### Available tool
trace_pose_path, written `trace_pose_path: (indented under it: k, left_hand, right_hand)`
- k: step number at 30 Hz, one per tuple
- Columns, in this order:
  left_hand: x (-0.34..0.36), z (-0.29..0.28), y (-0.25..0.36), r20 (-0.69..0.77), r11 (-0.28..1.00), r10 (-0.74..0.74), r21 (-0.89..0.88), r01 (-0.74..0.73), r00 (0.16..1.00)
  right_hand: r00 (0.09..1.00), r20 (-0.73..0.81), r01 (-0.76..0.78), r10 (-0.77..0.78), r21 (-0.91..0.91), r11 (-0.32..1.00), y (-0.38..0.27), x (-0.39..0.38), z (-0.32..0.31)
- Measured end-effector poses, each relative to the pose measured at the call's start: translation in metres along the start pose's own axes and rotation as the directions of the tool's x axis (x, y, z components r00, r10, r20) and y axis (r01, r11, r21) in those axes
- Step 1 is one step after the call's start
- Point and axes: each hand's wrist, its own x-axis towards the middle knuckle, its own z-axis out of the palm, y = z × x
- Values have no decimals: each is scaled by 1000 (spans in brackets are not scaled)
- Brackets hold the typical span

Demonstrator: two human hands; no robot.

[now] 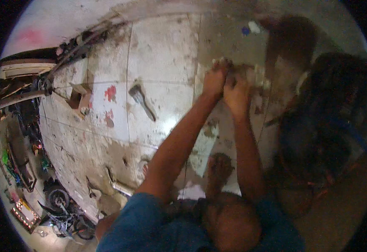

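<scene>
Both hands are stretched out in front of me, close together above the dirty tiled floor [162, 54]. My left hand [215, 82] is closed, its fingers curled toward the right hand. Beside and touching it, my right hand [236, 90] is closed too. Something small and dark shows between them, too dim and blurred to name. A flat paintbrush [142, 101] with dark bristles and a pale handle lies on the tiles to the left of my arms. Below the hands my bare foot [220, 164] rests on the floor.
An open cardboard box [79, 100] stands at left near red paint stains [110, 93]. A blue cap-like thing [245, 30] and a white scrap [254, 27] lie far ahead. A large dark heap [318, 138] fills the right. A motorcycle [64, 210] is at lower left.
</scene>
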Motion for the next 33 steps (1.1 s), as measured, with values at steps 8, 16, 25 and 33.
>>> trace_pose_path:
  k: [8,16,25,33]
  left_hand:
    - [-21,3,24,196,985,-148,118,127,969]
    - [-28,16,-8,83,999,6,33,-9,997]
    - [-64,-5,36,8,976,213,-44,-212,977]
    - [-69,33,16,-25,945,207,263,-193,978]
  right_hand:
    - [996,75,-42,37,63,997,-17,-12,-37]
    - [1000,20,2,-7,220,976,-12,-43,-35]
    - [982,128,-155,140,116,981,-2,-41,-54]
    - [970,127,-224,209,118,967,12,-36,-39]
